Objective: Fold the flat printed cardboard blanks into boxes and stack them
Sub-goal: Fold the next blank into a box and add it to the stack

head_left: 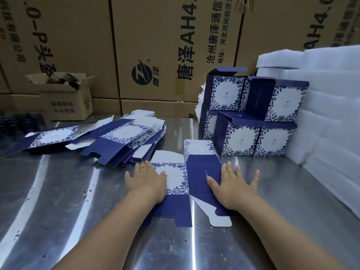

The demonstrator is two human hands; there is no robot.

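Blank (198, 172) lies flat on the steel table (78, 201), long axis left to right, beneath both hands. Left hand (146, 182) and right hand (233, 185) press it with fingers (228, 169) straight and spread, gripping nothing. Its crease runs between them; stacked boxes (239, 141) stand beyond, nearer the right hand.

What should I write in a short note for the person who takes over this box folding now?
Left hand lies flat on the current blank, on its printed panel; right hand flat on its blue panel.
The blank lies unfolded on the metal table.
Done: several folded boxes stacked in two rows, right rear, beside foam sheets.
Left: fold this blank, then the pile of flat blanks at left rear.
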